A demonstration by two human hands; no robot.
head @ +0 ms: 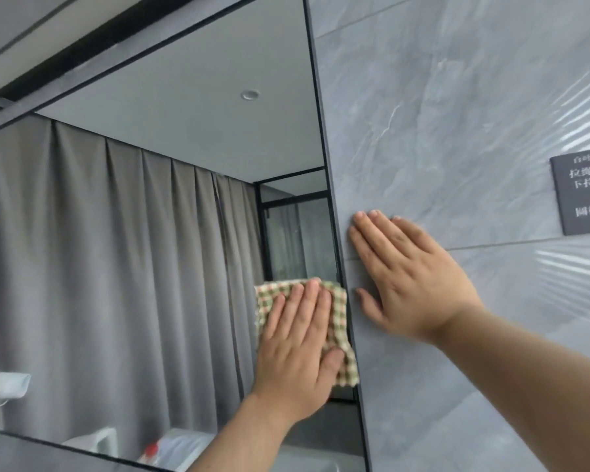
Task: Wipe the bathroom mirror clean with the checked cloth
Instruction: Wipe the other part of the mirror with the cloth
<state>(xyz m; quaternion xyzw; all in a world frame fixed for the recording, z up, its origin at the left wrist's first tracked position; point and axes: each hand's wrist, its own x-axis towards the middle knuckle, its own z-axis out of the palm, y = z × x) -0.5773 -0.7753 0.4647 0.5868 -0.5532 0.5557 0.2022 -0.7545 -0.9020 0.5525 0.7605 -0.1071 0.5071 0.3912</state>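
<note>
The wall (457, 97) borders the mirror (133, 216). The right hand (413, 284) lies on the wall, fingers (375, 233) flat and holding nothing, probably as a brace. The left hand (297, 349) presses the cloth (338, 308) with straight fingers near the mirror's right edge, for even contact.

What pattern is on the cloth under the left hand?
The woven cloth has green, pink and cream checks; head view.

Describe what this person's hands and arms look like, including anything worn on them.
The left hand and right hand are both bare: no gloves, rings or other jewellery show. The left forearm and right forearm are uncovered too, with no sleeve, watch or bracelet anywhere along the parts in view.
</note>
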